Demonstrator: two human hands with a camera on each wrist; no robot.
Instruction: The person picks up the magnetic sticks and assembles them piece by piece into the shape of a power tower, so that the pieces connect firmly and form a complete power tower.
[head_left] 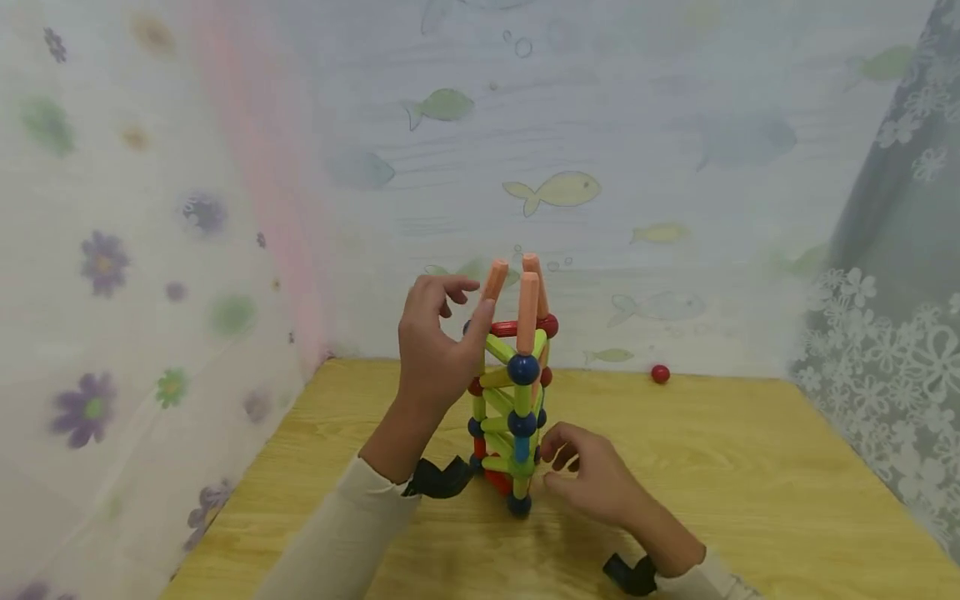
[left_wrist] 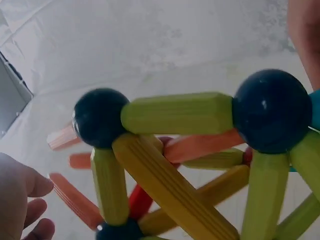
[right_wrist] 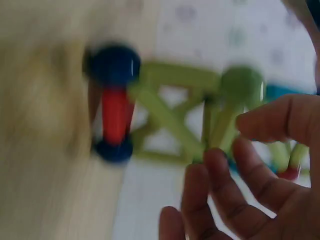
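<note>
A tower of magnetic sticks and balls stands upright on the table, with dark blue balls (head_left: 522, 369) and yellow-green sticks (left_wrist: 180, 113) making up most of its frame. From its top rise three orange sticks, one at the front (head_left: 527, 312). My left hand (head_left: 438, 346) is at the top left of the tower, thumb and fingers spread around the left orange stick (head_left: 495, 279) without gripping it. Beside the lower right side is my right hand (head_left: 596, 475), fingers loosely bent and holding nothing. In the right wrist view its fingertips overlap a green ball (right_wrist: 242, 85); a red stick (right_wrist: 116, 115) shows near the base.
A loose red ball (head_left: 660, 374) lies at the back right of the wooden table (head_left: 712, 467). Fabric printed with fish (head_left: 562, 190) hangs behind, and flowered cloth (head_left: 105, 262) borders the left side. Black straps (head_left: 441, 478) show at both wrists.
</note>
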